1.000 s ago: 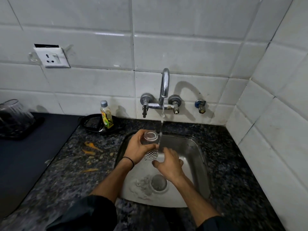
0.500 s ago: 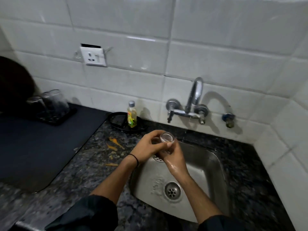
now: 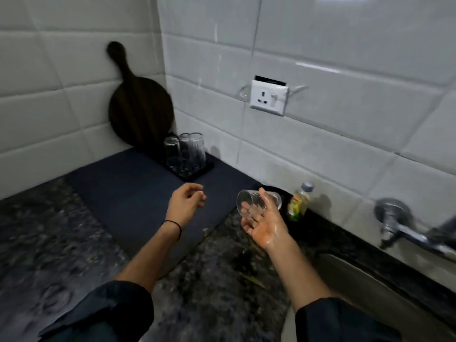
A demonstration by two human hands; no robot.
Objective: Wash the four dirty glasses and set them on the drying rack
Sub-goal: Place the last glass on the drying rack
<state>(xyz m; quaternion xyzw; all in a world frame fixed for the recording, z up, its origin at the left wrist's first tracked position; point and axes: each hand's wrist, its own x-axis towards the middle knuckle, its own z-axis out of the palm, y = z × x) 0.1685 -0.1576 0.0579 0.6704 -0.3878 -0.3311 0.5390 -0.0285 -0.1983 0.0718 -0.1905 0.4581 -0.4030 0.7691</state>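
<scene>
My wet right hand (image 3: 265,222) holds a clear glass (image 3: 250,201) tipped on its side, its mouth facing left, above the granite counter just left of the sink (image 3: 357,275). My left hand (image 3: 186,202) hovers over the dark mat with loosely curled fingers and holds nothing. Three clear glasses (image 3: 185,154) stand upside down on a small black drying rack (image 3: 201,172) in the back corner, beyond both hands.
A round dark cutting board (image 3: 139,112) leans on the wall behind the rack. A dark mat (image 3: 138,196) covers the counter. A small bottle (image 3: 299,202) stands by the wall, the tap (image 3: 404,225) at right, a wall socket (image 3: 269,97) above.
The view swung left from the sink to the rack corner. The glass passed from my left hand into my right hand and left the tap; my left hand let go.
</scene>
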